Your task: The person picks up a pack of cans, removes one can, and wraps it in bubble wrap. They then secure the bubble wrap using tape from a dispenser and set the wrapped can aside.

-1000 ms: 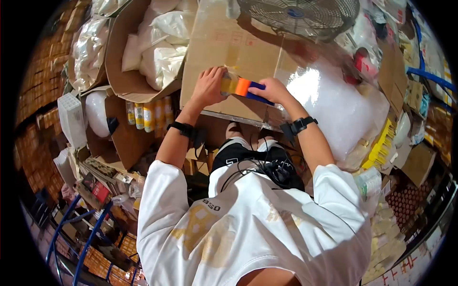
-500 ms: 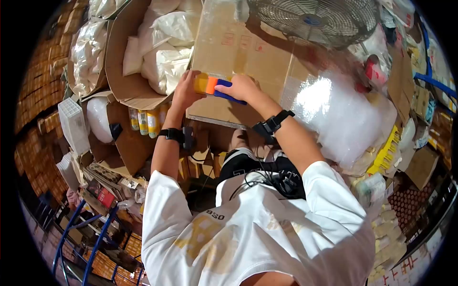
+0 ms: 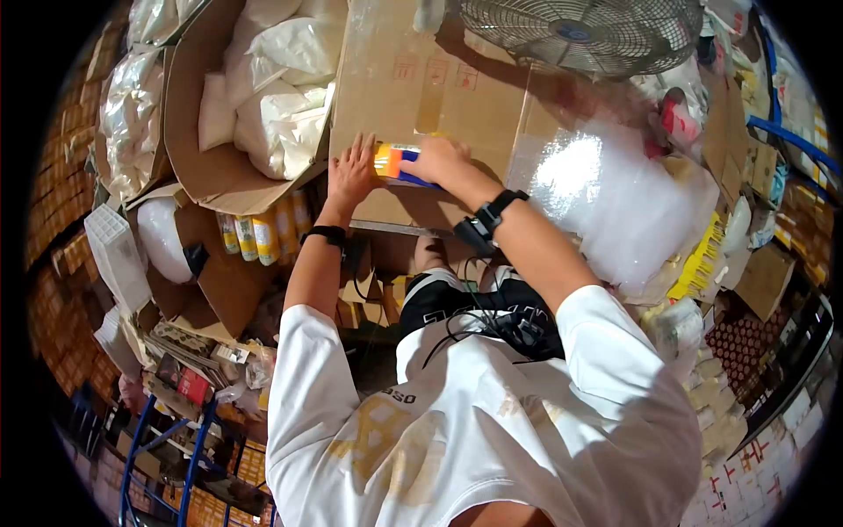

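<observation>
A large cardboard box [image 3: 378, 97] lies in front of me. On its near part is an orange, yellow and blue tape dispenser [image 3: 390, 162]. My right hand [image 3: 439, 162] wraps round the blue end of the dispenser, partly covering it. At the other end, my left hand [image 3: 353, 172] rests with fingers stretched out over the box's left edge area, the side of the palm close against the dispenser. A strip of brown tape [image 3: 430, 105] runs down the middle of the box top.
An open carton [image 3: 189, 132] holding white bags [image 3: 285, 114] stands at the left. A fan [image 3: 575, 35] sits at the far side. Bubble wrap [image 3: 641, 211] bulges at the right. Yellow packets [image 3: 265, 237] stand below the carton.
My left hand has loosened from round the dispenser's end and its fingers now lie stretched out. The dispenser sits lower against the box, still in my right hand. The view has shifted slightly.
</observation>
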A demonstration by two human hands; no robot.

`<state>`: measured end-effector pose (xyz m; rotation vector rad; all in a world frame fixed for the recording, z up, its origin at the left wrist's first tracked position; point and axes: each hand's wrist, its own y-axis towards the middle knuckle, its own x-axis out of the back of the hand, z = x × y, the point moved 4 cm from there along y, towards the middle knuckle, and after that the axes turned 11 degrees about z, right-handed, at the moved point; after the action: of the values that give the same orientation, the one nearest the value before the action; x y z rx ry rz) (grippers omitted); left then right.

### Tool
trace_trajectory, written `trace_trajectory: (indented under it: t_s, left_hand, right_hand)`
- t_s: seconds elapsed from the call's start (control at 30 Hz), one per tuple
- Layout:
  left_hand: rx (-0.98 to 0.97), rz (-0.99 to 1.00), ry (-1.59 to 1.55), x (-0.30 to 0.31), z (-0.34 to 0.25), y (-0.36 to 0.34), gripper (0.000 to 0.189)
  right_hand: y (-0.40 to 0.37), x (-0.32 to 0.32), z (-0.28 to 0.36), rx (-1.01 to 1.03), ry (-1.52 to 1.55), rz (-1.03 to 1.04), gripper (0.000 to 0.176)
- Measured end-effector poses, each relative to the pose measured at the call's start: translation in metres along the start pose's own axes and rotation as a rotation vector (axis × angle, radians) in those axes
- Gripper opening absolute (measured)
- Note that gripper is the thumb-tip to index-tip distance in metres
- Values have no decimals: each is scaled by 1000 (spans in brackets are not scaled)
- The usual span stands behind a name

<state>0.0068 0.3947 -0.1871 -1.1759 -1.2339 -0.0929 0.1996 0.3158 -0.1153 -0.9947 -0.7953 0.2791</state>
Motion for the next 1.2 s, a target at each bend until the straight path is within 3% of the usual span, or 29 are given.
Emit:
trace_trajectory:
  t_s: [0.1,0.17,0.2,0.23,0.27,0.4,0.5,0.6,0.7,0.73,0.8,0.9,1.0,1.03,1.13,1.17,1.2]
  left_hand:
    - [16,-27,41,0,-6,2,119]
    - [-47,-90,132,-5,-26,3,105]
    - [-83,-125,181,-7,-36,7,98]
    - [-249,-120,118,-11,-49,5,94]
    - [-232,-136,82,-12,-50,5,94]
    - [-208,-118,-34,-5,-57,2,103]
    - [-204,-92,-25,8,-58,5,119]
    - [-148,-158,60,-3,-62,12,121]
    - [-232,-133,40,-13,-99,23,120]
    - [-359,-105,-36,3,-126,16,118]
    - [-404,-29,8,4,-153,13,109]
    - [-408,-109,61,-5,-159,22,97]
    - [-381,-67,46,-7,-159,22,89]
    - [-382,-81,10,-3,-162,19,80]
    - [-400,-229,230,-16,-182,22,81]
    - [-500,-269,266,-15,-195,19,63]
    - [-479,-258,244,-20,-197,27,63]
  right_hand:
    - [-17,15,-38,-40,-18,67,65]
    - [-18,13,-48,-58,-4,100,70]
    - [-15,10,-51,-53,-13,57,70]
    - [-11,6,-52,-51,-21,11,71]
    - [-8,4,-56,-52,-28,-32,72]
    - [-23,8,-88,-6,80,67,76]
    - [-36,5,-154,29,111,-6,77]
    - [-41,-6,-180,-8,100,14,77]
    - [-31,-19,-191,-45,95,29,77]
    - [-24,-30,-197,-57,98,32,77]
    - [-18,-51,-215,19,228,45,79]
    - [-21,-61,-235,87,337,60,79]
    - [-26,-72,-257,79,435,108,73]
    - [-29,-71,-261,86,421,66,76]
    - [-30,-74,-260,60,352,52,78]
    - [-29,-75,-259,32,331,38,79]
    - [-27,-78,-258,31,364,25,81]
